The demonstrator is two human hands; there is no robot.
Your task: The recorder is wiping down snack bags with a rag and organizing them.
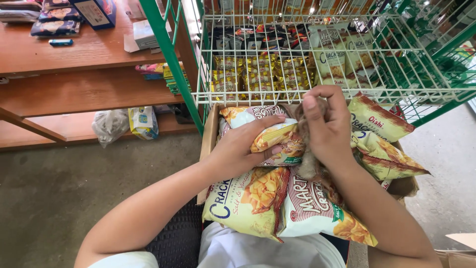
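Note:
My left hand (238, 149) grips a yellow and white snack bag (270, 136) at the top of an open cardboard box (208, 139) full of similar bags. My right hand (325, 124) is closed on a brownish cloth rag (311, 164) that hangs down against that same bag. Two larger cracker bags (248, 198) lean out of the box toward me. More yellow bags (377, 119) lie to the right of my right hand.
A white and green wire rack (203, 94) stands just behind the box, holding gold sachets (248, 74) and more snack bags. Wooden shelves (74, 94) with packets and a plastic bag (110, 126) stand at left. Concrete floor (74, 198) lies below.

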